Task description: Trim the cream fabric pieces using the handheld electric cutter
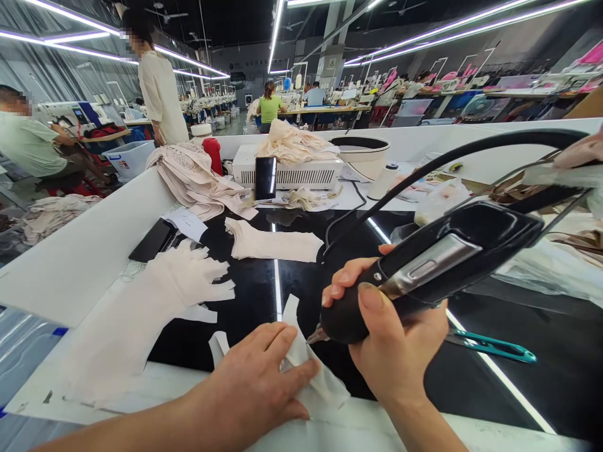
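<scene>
My right hand [393, 333] is wrapped around a black corded hand tool [414, 270] with a silver lever on its side. Its pointed metal tip [318, 335] angles down against the edge of a small white fabric piece [306, 358]. With thumb and fingers on that piece, my left hand [259, 376] holds it against the black tabletop. Part of the fabric lies hidden under the fingers. Another white scrap [218, 346] shows just left of this hand. To the right of my right hand lie teal-handled thread snips [499, 346].
Pale fabric pieces lie stacked at left [155, 301]; a folded strip [277, 243] sits ahead. Behind are a phone [265, 178], a white machine box [306, 174] topped with fabric, and a round bin [360, 157]. The tool's black cable [438, 160] arches at right. Other people work farther off.
</scene>
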The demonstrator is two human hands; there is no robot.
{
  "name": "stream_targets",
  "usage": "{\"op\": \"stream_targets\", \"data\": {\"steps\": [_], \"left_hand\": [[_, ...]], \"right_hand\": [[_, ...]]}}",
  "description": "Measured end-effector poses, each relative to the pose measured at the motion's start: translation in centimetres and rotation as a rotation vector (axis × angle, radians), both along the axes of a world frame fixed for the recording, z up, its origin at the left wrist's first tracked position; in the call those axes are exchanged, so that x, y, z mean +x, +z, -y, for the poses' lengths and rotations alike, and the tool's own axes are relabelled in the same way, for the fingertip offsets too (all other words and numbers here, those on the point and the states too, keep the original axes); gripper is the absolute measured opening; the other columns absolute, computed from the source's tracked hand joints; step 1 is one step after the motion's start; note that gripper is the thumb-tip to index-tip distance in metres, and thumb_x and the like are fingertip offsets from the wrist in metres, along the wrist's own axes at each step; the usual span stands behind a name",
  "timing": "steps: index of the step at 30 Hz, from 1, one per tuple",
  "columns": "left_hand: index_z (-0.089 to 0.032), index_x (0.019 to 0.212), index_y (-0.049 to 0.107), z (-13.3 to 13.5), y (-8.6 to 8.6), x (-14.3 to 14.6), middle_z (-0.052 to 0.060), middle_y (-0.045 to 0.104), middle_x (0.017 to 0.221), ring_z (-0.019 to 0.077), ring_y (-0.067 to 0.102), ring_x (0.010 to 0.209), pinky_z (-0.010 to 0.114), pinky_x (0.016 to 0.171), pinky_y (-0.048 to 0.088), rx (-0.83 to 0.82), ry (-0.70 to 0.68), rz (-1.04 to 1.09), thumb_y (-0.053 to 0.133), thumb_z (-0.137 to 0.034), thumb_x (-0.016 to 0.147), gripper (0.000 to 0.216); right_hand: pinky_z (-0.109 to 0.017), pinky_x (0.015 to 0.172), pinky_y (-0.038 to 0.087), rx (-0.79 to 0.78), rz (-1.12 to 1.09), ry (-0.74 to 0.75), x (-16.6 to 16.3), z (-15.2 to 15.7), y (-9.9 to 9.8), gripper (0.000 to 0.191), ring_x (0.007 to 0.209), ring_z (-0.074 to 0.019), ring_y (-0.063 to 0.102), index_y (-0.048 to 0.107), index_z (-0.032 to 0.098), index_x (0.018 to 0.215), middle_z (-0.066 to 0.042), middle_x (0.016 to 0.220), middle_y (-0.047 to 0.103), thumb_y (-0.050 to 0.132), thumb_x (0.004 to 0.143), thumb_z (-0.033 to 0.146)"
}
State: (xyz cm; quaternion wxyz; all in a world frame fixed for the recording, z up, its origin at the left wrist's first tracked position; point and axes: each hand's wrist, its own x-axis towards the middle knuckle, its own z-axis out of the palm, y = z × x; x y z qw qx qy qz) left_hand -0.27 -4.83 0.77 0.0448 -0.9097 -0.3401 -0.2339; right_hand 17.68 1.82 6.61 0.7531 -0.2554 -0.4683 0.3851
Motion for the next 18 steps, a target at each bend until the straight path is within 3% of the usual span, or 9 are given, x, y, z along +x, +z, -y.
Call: {"op": "stream_targets", "data": {"steps": [3, 6, 8, 10, 13, 18], "left_hand": [[-0.017, 0.14, 0.07, 0.0, 0.9, 0.0, 0.014, 0.079, 0.129, 0.03, 0.081, 0.118, 0.041, 0.107, 0.071, -0.009, 0.013, 0.011, 0.087, -0.057, 0.106, 0.056], [-0.012, 0.126, 0.072, -1.3, 2.1, -0.7, 0.016, 0.079, 0.125, 0.0285, 0.08, 0.118, 0.041, 0.111, 0.069, -0.021, -0.011, -0.022, 0.065, -0.038, 0.121, 0.027], [-0.012, 0.121, 0.072, -2.8, 2.4, -1.3, 0.018, 0.079, 0.132, 0.0287, 0.077, 0.127, 0.043, 0.118, 0.065, -0.045, -0.079, -0.033, 0.055, -0.024, 0.122, 0.021], [-0.012, 0.127, 0.072, -4.5, 2.3, -2.0, 0.019, 0.077, 0.143, 0.0284, 0.074, 0.138, 0.045, 0.124, 0.062, -0.093, -0.173, -0.054, 0.052, -0.011, 0.118, 0.022], [-0.011, 0.134, 0.071, -6.5, 1.7, -2.8, 0.019, 0.078, 0.142, 0.0269, 0.074, 0.138, 0.04, 0.121, 0.063, -0.198, -0.281, -0.092, 0.055, -0.001, 0.108, 0.032], [-0.012, 0.138, 0.071, -7.1, 1.5, -3.7, 0.017, 0.078, 0.14, 0.0241, 0.077, 0.13, 0.035, 0.114, 0.065, -0.26, -0.286, -0.074, 0.053, 0.001, 0.107, 0.038]], "right_hand": [[-0.028, 0.054, 0.063, 0.013, 0.005, -0.007, 0.2, 0.2, -0.1, 0.043, 0.058, -0.0151, 0.071, 0.073, 0.033, 0.12, 0.007, 0.082, 0.078, 0.101, 0.09, 0.045], [-0.027, 0.054, 0.063, 0.017, 0.009, -0.01, 0.2, 0.2, -0.1, 0.045, 0.058, -0.0151, 0.071, 0.074, 0.034, 0.121, 0.007, 0.082, 0.078, 0.102, 0.089, 0.047], [-0.027, 0.055, 0.064, 0.02, 0.012, -0.009, 0.1, 0.2, -0.1, 0.045, 0.058, -0.0148, 0.071, 0.073, 0.034, 0.121, 0.008, 0.082, 0.078, 0.102, 0.088, 0.047], [-0.027, 0.055, 0.064, 0.024, 0.013, -0.005, 0.1, 0.2, -0.1, 0.045, 0.058, -0.0144, 0.071, 0.073, 0.034, 0.12, 0.007, 0.083, 0.078, 0.102, 0.088, 0.046], [-0.027, 0.055, 0.063, 0.026, 0.027, -0.007, 0.0, 0.2, -0.1, 0.045, 0.058, -0.0146, 0.071, 0.072, 0.033, 0.121, 0.007, 0.084, 0.078, 0.101, 0.09, 0.047], [-0.029, 0.052, 0.061, 0.021, 0.046, -0.038, 0.1, 0.3, 0.0, 0.044, 0.058, -0.016, 0.069, 0.07, 0.033, 0.12, 0.006, 0.083, 0.076, 0.099, 0.091, 0.048]]}}
